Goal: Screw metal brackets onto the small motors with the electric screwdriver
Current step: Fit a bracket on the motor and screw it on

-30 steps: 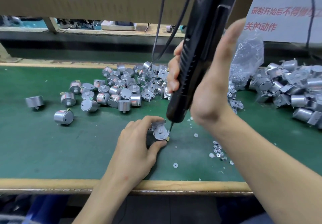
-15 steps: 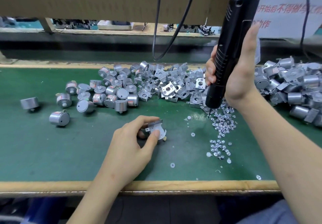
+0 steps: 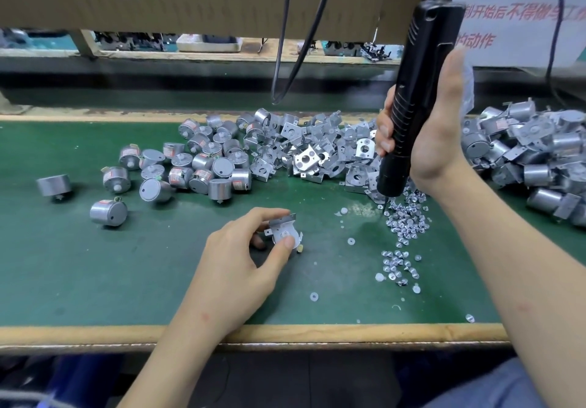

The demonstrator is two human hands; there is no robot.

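The left hand pinches a small motor, its metal bracket seated, on the green table near the front edge. The right hand wraps the electric screwdriver, bit at the loose screws alongside. Screw pickup appears under way; next the bit must meet a bracket hole squarely. Bare motors and loose brackets lie heaped behind.

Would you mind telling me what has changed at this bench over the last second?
The right hand carried the electric screwdriver rightward, off the bracketed motor; its bit now hangs at the edge of the screw heap. Nothing was taken up or let go. The left hand still pinches the bracketed motor on the green mat; the loose motors and spare brackets lie as before.
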